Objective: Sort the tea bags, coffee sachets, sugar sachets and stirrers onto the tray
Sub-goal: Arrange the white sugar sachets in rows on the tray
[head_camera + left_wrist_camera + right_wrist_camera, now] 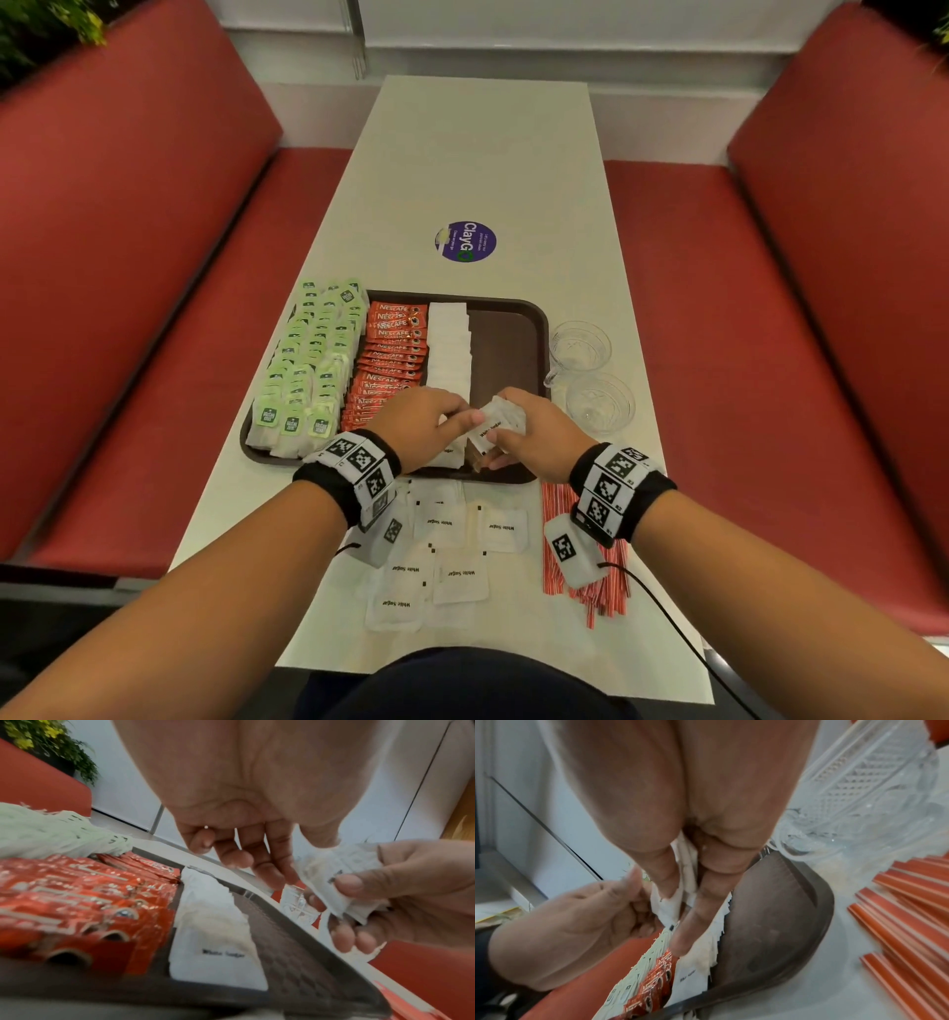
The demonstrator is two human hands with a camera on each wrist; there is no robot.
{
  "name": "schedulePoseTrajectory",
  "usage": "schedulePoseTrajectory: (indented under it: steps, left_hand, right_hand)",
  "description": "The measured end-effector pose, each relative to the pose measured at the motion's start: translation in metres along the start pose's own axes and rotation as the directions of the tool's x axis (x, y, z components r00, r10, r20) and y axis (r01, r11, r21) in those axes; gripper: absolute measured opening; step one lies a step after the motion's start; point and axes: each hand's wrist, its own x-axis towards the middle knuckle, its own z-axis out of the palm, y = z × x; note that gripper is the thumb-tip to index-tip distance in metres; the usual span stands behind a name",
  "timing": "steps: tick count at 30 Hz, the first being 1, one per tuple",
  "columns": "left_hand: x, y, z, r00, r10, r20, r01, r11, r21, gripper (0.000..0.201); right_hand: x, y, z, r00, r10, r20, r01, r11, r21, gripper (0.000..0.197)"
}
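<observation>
Over the near end of the brown tray [513, 334], my right hand [495, 449] grips a small bunch of white sugar sachets [495, 419]. My left hand [464, 419] meets it there, its thumb and fingers pinching the edge of a sachet [342, 866] from that bunch. The tray holds green tea bags [308, 370] at the left, then red coffee sachets [393, 349], then a column of sugar sachets [449, 344]. More sugar sachets [447, 545] lie loose on the table in front of the tray. Red-striped stirrers [606, 598] lie at the near right, partly under my right wrist.
Two clear glass bowls [580, 347] [601, 403] stand just right of the tray. A purple round sticker [465, 241] marks the white table farther away. Red padded benches [128, 257] run along both sides. The tray's right strip is bare brown surface.
</observation>
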Motion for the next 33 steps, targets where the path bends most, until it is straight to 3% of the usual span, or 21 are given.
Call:
schedulePoseTrajectory:
  steps: [4, 8, 14, 20, 24, 33]
  left_hand:
    - [0.006, 0.000, 0.000, 0.999, 0.029, -0.013, -0.029, 0.999, 0.032, 0.028]
    - [0.011, -0.003, -0.003, 0.998, 0.010, -0.063, -0.012, 0.999, -0.032, 0.019]
    - [0.029, 0.003, -0.021, 0.996, 0.022, -0.090, -0.034, 0.991, -0.131, 0.007]
    - [0.100, -0.010, -0.044, 0.970, -0.141, -0.199, 0.143, 0.990, -0.008, 0.016]
    - [0.148, -0.020, -0.041, 0.960, -0.237, -0.153, 0.244, 0.969, 0.032, 0.014]
    - [0.212, -0.035, -0.019, 0.941, -0.326, -0.087, 0.333, 0.940, 0.077, 0.021]
  right_hand:
    - [0.003, 0.000, 0.001, 1.000, -0.003, -0.009, 0.002, 0.999, -0.038, 0.015]
    - [0.001, 0.000, 0.000, 0.998, -0.023, -0.054, 0.015, 0.991, -0.130, 0.005]
    - [0.002, 0.001, -0.002, 0.996, -0.016, -0.090, 0.001, 0.985, -0.173, 0.010]
    - [0.006, 0.000, -0.006, 0.998, 0.031, -0.059, -0.041, 0.984, -0.171, 0.014]
    - [0.012, -0.007, -0.008, 0.998, 0.008, -0.059, -0.016, 0.989, -0.144, 0.014]
    - [0.016, -0.002, -0.013, 1.000, -0.009, -0.018, 0.006, 0.988, -0.156, 0.006]
